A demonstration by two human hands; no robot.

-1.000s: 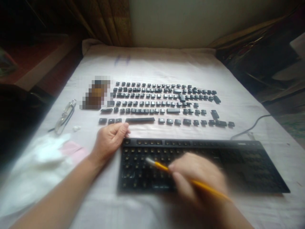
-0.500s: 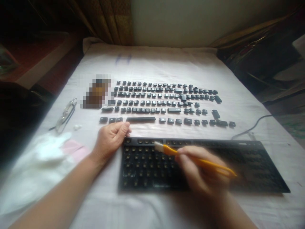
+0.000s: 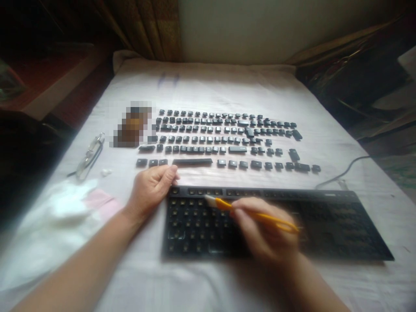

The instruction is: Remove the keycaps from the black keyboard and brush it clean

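A black keyboard (image 3: 325,225) with its keycaps off lies on the white cloth, small switch posts showing in rows at its left. At its far left corner my left hand (image 3: 154,184) is closed with curled fingers, holding the edge; the fingertips are partly hidden. My right hand (image 3: 266,225), a little blurred, grips a yellow-handled paintbrush (image 3: 224,204) over the middle of the keyboard. The pale bristles touch or hover just above the upper left rows. The hand and forearm cover part of the keyboard's lower middle.
Loose black keycaps (image 3: 201,150) lie in several rows beyond the keyboard, the long space bar (image 3: 192,162) nearest. Eyeglasses (image 3: 91,154), a crumpled white cloth (image 3: 61,221) and a pixelated item (image 3: 131,125) are at left. A cable (image 3: 341,173) runs off right.
My right hand has moved left with the paintbrush, its bristles now slightly further left along the upper rows. My left hand has stayed at the corner.
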